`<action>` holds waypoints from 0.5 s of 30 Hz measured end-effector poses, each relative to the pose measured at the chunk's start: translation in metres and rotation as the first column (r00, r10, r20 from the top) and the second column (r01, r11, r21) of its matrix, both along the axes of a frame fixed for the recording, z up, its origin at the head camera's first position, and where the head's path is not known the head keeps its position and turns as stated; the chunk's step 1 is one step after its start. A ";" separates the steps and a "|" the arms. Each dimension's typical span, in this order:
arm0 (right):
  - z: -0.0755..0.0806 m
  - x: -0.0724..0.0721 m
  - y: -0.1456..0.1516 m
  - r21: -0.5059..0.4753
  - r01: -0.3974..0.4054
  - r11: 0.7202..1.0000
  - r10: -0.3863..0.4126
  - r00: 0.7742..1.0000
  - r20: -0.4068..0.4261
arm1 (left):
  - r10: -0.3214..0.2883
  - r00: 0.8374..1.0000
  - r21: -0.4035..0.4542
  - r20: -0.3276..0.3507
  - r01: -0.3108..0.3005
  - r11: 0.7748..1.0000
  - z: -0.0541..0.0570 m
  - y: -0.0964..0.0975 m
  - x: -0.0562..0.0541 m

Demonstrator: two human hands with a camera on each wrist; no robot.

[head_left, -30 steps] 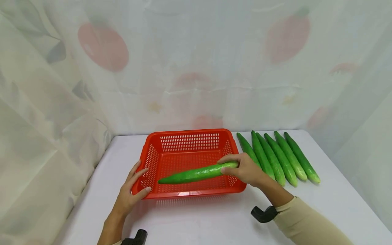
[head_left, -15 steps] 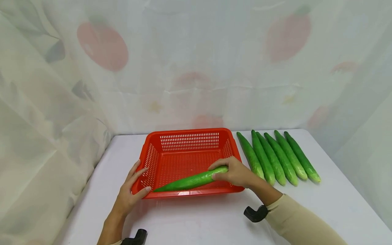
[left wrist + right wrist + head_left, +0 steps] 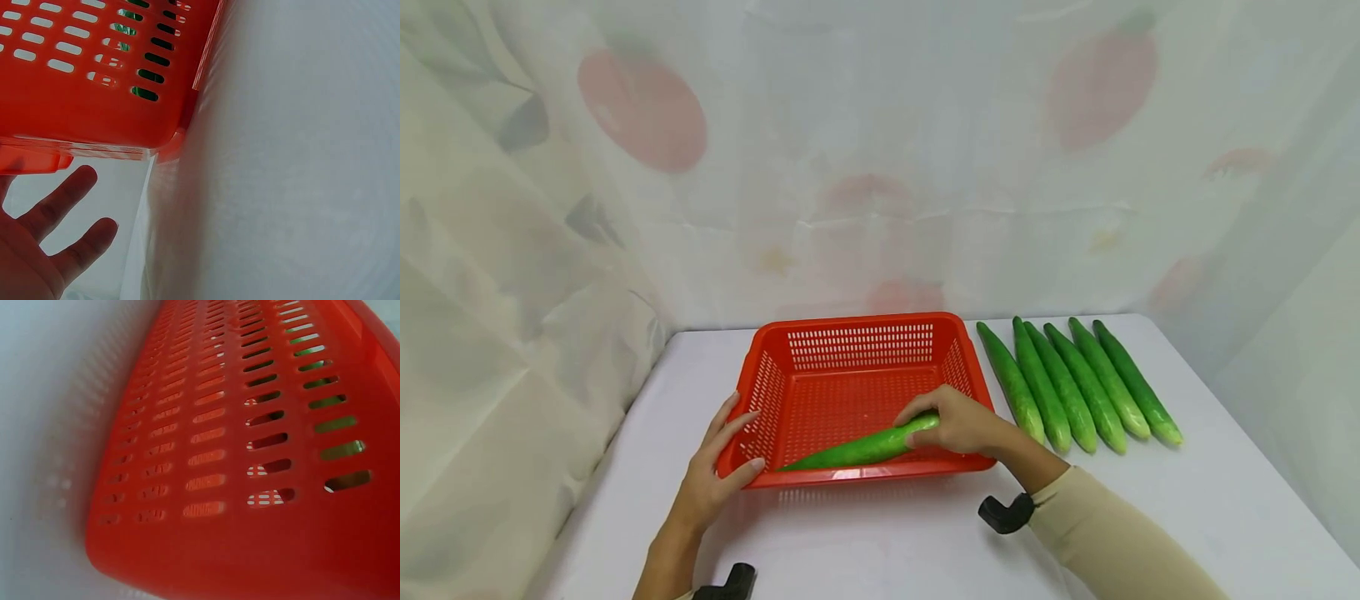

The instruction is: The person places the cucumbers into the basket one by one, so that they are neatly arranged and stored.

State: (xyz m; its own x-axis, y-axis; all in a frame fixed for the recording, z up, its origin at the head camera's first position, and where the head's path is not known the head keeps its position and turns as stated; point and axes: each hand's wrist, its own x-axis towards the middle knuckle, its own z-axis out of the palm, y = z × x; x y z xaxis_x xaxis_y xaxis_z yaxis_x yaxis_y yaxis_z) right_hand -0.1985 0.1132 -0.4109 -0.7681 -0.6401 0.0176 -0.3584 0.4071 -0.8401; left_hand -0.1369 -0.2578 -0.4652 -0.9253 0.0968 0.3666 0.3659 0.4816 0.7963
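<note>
A long green cucumber (image 3: 853, 452) lies aslant in the front of the red slotted plastic basket (image 3: 861, 396), its dark tip near the front left corner. My right hand (image 3: 958, 423) reaches over the front right rim and grips the paler end between thumb and fingers. At the basket's left front corner rests my left hand (image 3: 706, 483), thumb and fingers spread at the rim. In the left wrist view, fingers (image 3: 59, 203) stretch out straight beside the basket wall (image 3: 81, 109). The right wrist view shows the basket's front wall (image 3: 250, 544), green showing through its slots; the right hand is hidden there.
Several more cucumbers (image 3: 1078, 387) lie side by side on the white tabletop (image 3: 880, 542), right of the basket. A pale curtain (image 3: 865, 167) with fruit prints hangs behind the table and along its left side. Black wrist mounts (image 3: 1006, 512) stick out from both sleeves.
My right hand has moved left and lowered the cucumber from above the basket to its front side, still gripping it. The left hand keeps its place at the rim.
</note>
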 end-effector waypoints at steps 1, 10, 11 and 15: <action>-0.001 -0.001 0.000 0.001 -0.006 1.000 0.006 1.000 0.005 | -0.001 1.000 -0.002 0.000 0.001 1.000 0.000 0.000 0.000; -0.002 -0.003 -0.003 0.087 -0.011 0.996 0.008 0.999 0.031 | 0.000 1.000 -0.014 -0.006 0.000 1.000 -0.001 -0.002 -0.003; -0.002 -0.004 -0.003 0.097 -0.011 0.995 0.008 0.999 0.038 | 0.000 1.000 -0.010 -0.003 0.000 1.000 -0.001 -0.002 -0.003; -0.003 -0.006 -0.004 0.127 -0.019 0.992 0.011 0.998 0.064 | -0.003 1.000 0.004 0.010 0.003 1.000 -0.001 0.000 -0.002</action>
